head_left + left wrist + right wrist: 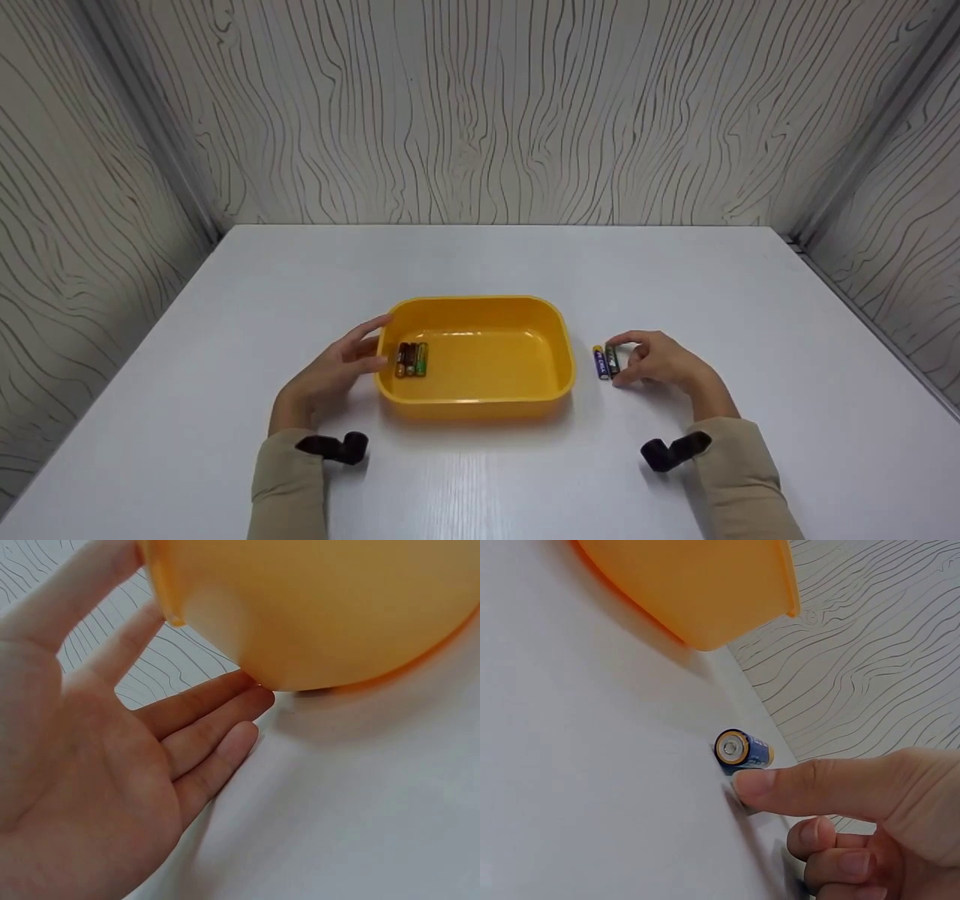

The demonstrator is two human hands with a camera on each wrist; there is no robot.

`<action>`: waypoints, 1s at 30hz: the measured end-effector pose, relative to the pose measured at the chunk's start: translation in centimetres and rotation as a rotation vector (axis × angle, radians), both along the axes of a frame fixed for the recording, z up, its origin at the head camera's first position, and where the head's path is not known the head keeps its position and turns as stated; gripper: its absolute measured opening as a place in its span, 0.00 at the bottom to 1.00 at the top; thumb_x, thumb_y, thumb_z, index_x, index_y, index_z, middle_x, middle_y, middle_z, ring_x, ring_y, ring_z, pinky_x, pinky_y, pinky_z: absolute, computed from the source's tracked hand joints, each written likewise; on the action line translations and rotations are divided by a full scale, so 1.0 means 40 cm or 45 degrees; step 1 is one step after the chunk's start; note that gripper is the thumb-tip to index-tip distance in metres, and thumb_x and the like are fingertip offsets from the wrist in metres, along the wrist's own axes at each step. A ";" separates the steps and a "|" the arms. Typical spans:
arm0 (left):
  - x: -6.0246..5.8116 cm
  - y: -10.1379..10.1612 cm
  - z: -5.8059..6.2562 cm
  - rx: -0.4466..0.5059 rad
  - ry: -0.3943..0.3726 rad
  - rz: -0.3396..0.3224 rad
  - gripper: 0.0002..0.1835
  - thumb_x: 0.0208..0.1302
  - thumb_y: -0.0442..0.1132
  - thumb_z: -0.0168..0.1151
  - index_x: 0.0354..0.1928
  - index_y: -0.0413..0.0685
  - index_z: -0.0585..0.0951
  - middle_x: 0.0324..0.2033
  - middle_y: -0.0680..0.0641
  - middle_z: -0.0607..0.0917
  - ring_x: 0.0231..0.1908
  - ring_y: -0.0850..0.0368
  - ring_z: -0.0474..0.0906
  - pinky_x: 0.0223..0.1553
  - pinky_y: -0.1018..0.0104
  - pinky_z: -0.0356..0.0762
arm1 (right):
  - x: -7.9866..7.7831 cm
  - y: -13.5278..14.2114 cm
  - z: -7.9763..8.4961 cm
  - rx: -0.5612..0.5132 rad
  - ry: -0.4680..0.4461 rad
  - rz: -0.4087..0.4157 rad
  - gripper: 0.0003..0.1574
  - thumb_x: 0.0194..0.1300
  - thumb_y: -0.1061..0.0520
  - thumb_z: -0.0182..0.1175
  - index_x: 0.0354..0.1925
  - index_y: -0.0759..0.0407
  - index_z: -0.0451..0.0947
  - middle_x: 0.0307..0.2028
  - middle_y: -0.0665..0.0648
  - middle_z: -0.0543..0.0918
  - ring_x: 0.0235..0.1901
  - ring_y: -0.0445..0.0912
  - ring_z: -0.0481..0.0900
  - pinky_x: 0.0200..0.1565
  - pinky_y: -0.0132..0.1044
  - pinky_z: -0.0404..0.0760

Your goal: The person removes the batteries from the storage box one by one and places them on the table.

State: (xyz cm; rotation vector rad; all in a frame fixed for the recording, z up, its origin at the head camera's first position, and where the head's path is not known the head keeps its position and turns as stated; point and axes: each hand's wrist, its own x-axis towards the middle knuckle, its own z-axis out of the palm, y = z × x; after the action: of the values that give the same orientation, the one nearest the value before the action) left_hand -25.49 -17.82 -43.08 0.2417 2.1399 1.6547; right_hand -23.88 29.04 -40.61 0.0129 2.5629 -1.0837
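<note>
The right hand [660, 361] pinches the dark green battery [613, 362] by its two ends, thumb at one and pointing finger at the other, and the battery's long way runs between the far and near edges of the desk [480, 255]. The purple battery [600, 364] lies just beside it, toward the desk's left edge, and the yellow tub [474, 403] sits past that. The left hand [335, 367] is much farther from them, its fingers spread apart, touching the tub's left end.

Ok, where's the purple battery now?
In the head view, the purple battery lies right of the yellow bin, beside the dark green battery that the right hand pinches.
</note>
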 end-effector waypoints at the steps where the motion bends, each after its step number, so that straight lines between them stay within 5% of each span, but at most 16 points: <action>1: 0.000 -0.001 0.001 0.006 0.010 -0.010 0.35 0.64 0.47 0.63 0.71 0.72 0.61 0.74 0.45 0.60 0.74 0.42 0.55 0.75 0.35 0.41 | 0.001 0.000 0.000 -0.003 0.001 0.000 0.42 0.49 0.58 0.73 0.63 0.59 0.70 0.21 0.47 0.71 0.22 0.41 0.65 0.26 0.28 0.64; 17: 0.004 -0.001 0.006 -0.002 -0.042 0.015 0.35 0.63 0.48 0.63 0.70 0.75 0.61 0.75 0.46 0.59 0.75 0.42 0.52 0.74 0.33 0.38 | -0.005 -0.002 0.027 0.029 0.035 0.024 0.41 0.54 0.52 0.71 0.64 0.58 0.69 0.27 0.49 0.71 0.28 0.43 0.68 0.30 0.29 0.67; 24: 0.003 -0.002 0.001 -0.020 -0.077 0.068 0.34 0.61 0.51 0.65 0.67 0.81 0.63 0.74 0.50 0.61 0.76 0.43 0.51 0.74 0.33 0.36 | -0.005 -0.028 0.067 0.002 0.158 -0.023 0.35 0.60 0.50 0.67 0.63 0.59 0.70 0.29 0.50 0.73 0.27 0.43 0.68 0.29 0.28 0.70; 30: -0.001 0.001 0.001 -0.012 -0.067 0.048 0.35 0.61 0.51 0.65 0.68 0.80 0.63 0.74 0.49 0.61 0.76 0.43 0.51 0.74 0.34 0.37 | 0.002 -0.067 0.102 -0.042 0.220 0.077 0.33 0.61 0.49 0.65 0.60 0.61 0.71 0.30 0.50 0.75 0.27 0.43 0.70 0.29 0.27 0.72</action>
State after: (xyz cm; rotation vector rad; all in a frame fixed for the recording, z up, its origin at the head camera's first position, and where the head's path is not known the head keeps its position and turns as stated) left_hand -25.52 -17.77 -43.04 0.1549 2.1252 1.6529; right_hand -23.78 26.37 -36.52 -0.1727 2.6774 -1.1502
